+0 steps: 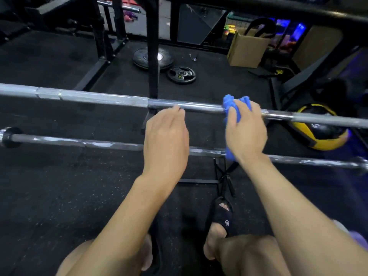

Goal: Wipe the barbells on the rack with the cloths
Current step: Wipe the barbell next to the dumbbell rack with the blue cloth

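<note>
Centre frame: right hand (246, 128) grips blue cloth (232, 110) wrapped on upper barbell (99, 98). Left hand (166, 136) relaxed, fingertips resting on same bar. Wiping under way. Lower barbell (79, 141) shows white residue; judged next, needs cloth slid along.
</note>
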